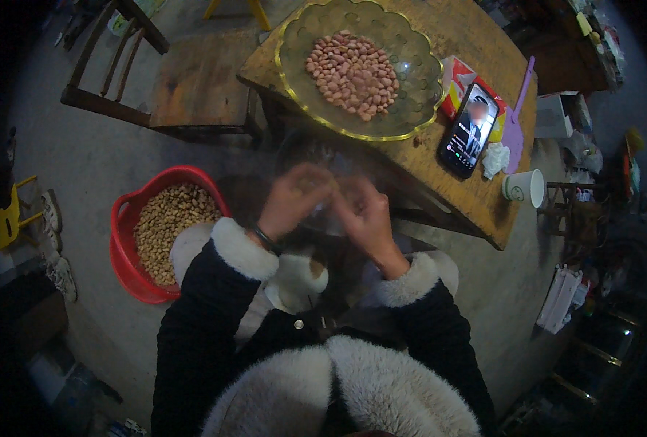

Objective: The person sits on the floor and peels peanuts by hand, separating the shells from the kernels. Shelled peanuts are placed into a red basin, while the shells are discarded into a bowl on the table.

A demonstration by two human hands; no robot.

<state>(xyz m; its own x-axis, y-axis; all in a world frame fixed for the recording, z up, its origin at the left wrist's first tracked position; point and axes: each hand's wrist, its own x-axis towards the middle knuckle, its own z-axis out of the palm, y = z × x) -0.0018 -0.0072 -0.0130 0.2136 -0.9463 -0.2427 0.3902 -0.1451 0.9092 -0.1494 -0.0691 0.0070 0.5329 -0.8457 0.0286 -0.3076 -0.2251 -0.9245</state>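
Observation:
My left hand (289, 201), with a dark band at its wrist, meets my right hand (368, 221) at the fingertips, just short of the table edge. Both hands are motion-blurred, and anything small pinched between the fingers cannot be made out. Beyond them, a scalloped, gold-rimmed translucent bowl (419, 90) holds shelled, pink-skinned peanuts (350, 76). To my left, a red plastic tub (121, 262) contains many peanuts in their shells (173, 232). Under my hands is a dim, shiny container (323, 216), mostly hidden.
The wooden table (430, 180) carries a lit smartphone (468, 131), a red-and-yellow packet (457, 82), crumpled tissue (496, 160), a purple fly swatter (514, 139) and a paper cup (525, 187) at its edge. A wooden chair (203, 79) stands far left. Shoes (61, 276) lie beyond the tub.

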